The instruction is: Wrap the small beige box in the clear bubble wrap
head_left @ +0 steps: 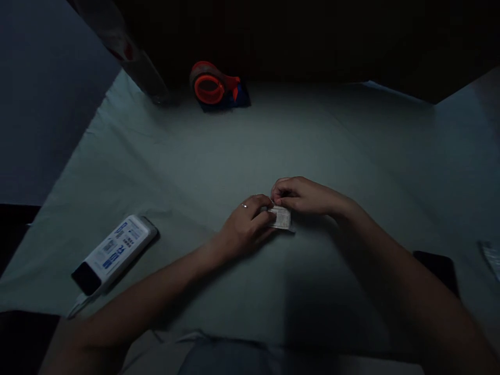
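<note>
Between my hands, just above or on the pale green cloth, is a small flat whitish packet (282, 217) with faint print on its face. My left hand (250, 219), with a ring on one finger, grips the packet's left side between thumb and fingers. At its upper edge my right hand (295, 195) is closed, thumb and fingertips pinched together. Whether those fingertips hold the packet's edge or something smaller is too dim to make out.
A white power bank (115, 252) with blue print and a cable lies to the left. An orange and blue tape dispenser (214, 88) stands at the back, before a large dark box-like shape (312, 41). A dark flat object (437, 268) lies beside my right forearm.
</note>
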### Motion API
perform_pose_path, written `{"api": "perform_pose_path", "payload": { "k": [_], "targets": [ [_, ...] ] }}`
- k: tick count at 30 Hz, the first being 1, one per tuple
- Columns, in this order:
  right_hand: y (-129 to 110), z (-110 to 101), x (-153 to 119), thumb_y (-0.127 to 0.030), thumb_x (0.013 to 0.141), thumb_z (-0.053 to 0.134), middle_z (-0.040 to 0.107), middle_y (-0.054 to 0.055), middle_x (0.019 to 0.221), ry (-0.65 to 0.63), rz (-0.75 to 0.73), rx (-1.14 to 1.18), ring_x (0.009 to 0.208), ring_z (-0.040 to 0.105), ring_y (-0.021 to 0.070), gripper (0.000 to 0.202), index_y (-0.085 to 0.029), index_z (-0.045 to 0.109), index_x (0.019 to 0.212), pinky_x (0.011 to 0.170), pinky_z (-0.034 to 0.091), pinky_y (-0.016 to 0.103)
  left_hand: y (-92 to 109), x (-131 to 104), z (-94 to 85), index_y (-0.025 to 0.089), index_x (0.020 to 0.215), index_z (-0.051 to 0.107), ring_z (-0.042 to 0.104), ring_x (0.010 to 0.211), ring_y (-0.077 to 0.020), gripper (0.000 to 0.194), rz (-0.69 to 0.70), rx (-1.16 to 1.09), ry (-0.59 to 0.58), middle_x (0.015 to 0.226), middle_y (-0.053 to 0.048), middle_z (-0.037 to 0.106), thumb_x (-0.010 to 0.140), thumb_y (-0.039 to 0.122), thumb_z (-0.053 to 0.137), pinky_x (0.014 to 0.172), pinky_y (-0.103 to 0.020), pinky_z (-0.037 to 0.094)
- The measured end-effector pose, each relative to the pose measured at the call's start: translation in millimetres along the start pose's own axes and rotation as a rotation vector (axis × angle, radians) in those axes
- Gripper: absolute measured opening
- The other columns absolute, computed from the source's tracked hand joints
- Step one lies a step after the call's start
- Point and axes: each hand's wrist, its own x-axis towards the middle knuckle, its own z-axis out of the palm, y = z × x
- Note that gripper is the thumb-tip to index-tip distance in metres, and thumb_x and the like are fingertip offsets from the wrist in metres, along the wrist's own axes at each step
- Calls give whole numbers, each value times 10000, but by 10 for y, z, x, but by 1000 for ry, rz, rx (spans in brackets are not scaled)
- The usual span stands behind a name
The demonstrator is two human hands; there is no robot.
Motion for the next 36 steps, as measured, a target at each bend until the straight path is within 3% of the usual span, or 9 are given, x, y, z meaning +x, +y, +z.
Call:
{"api": "perform_pose_path", "payload": {
  "k": [6,10,15,18,20,22,25,30,36],
  "targets": [
    [-158,83,-219,-133,838,421,659,21,891,31,-94,-38,834,602,163,228,-204,638,840,779,457,294,78,-109,52,173,1030,476,501,1202,-250,229,18,-17,46,1095,-121,532,843,209,605,943,-437,515],
    [-261,222,-426,-91,827,417,674,30,976,92,-153,-131,964,603,182,286,-212,661,913,928,433,361,119,-176,65,143,1191,409,522,1172,-243,442,-21,-16,48,1177,-172,509,826,260,629,924,-405,531],
    [-198,321,-623,-59,829,432,688,30,990,256,-271,2,1062,587,183,296,-216,660,937,981,431,397,117,-240,65,158,1324,324,504,1213,-233,559,-35,60,-54,1202,-132,583,851,285,595,1113,-495,328],
    [-109,312,-748,-72,855,444,678,36,960,504,-212,106,1012,608,171,266,-217,650,940,911,477,356,130,-300,47,185,1345,332,453,1270,-213,519,23,133,-98,1199,-90,606,875,206,553,1165,-456,231],
    [-68,323,-841,-100,863,482,662,38,997,601,-117,113,990,612,162,233,-222,639,983,888,488,331,165,-336,11,179,1386,285,392,1315,-254,628,44,103,-129,1252,-117,565,858,322,594,1165,-481,213],
    [-51,377,-925,-131,863,515,650,45,1040,619,-55,93,1000,609,161,226,-224,621,1040,888,491,322,209,-359,-40,158,1427,203,340,1339,-305,842,-35,20,-133,1321,-167,486,788,483,644,1145,-517,238],
    [-63,529,-1011,-160,859,538,649,58,1061,604,-43,50,1016,609,171,230,-216,607,1070,886,501,327,249,-370,-111,169,1455,98,251,1382,-336,990,-223,-78,-179,1406,-191,384,735,509,686,1130,-558,234],
    [-150,777,-1029,-165,856,540,646,83,1069,592,-82,-25,1026,600,185,239,-199,592,1088,865,519,342,224,-363,-128,216,1434,138,176,1413,-353,911,-268,-97,-358,1381,-146,459,751,454,692,1123,-653,39],
    [-253,875,-915,-120,846,515,637,120,1057,567,-223,-203,999,587,210,226,-169,614,1043,842,523,375,229,-277,-90,196,1268,389,213,1411,-317,616,-308,-174,-336,1289,-124,536,765,389,687,1140,-610,45]
  ]
}}
